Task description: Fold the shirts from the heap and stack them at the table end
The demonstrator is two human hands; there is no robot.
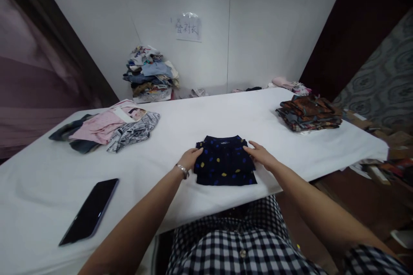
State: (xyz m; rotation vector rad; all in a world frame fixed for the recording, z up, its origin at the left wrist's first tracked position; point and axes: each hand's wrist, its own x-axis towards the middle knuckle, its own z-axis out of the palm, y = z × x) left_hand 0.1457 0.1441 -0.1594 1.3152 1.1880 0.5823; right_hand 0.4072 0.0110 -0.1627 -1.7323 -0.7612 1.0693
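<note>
A folded dark navy shirt (226, 161) with blue and yellow spots lies near the table's front edge, its collar facing the wall. My left hand (191, 158) grips its left side, thumb on top and the other fingers mostly hidden at the edge. On the right side, my right hand (262, 154) holds the shirt with the thumb over the cloth. The right index finger sticks out past the collar side, and the remaining fingers are partly hidden by the edge.
The white-covered table (206, 116) carries a black tablet or phone (90, 210) at front left. Loose pink and patterned garments (109, 126) lie behind it. A folded brown pile (309, 113) sits right. A tall clothes stack (151, 73) stands by the wall under a paper sign (189, 28).
</note>
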